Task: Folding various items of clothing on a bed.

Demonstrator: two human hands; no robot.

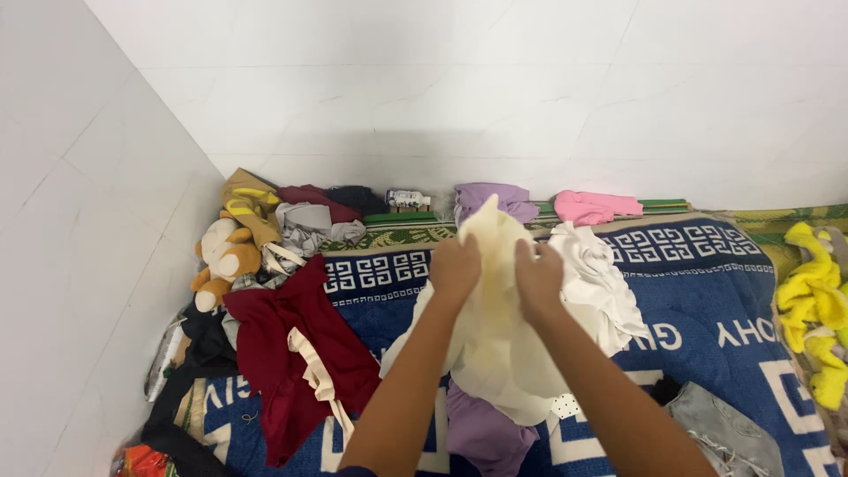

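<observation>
Cream garment point(495, 344): light, limp cloth, likely slippery; left hand point(455, 265) and right hand point(539, 276) both closed on its top edge, mid-blanket point(707, 265).

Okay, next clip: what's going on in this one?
A person holds up a cream garment with both hands, the left hand and right hand gripping its upper part close together, above a blue patterned blanket. Loose clothes lie about: a dark red garment to the left, a white one to the right, a purple one beneath, yellow cloth at the far right. A stuffed toy sits by the wall.
</observation>
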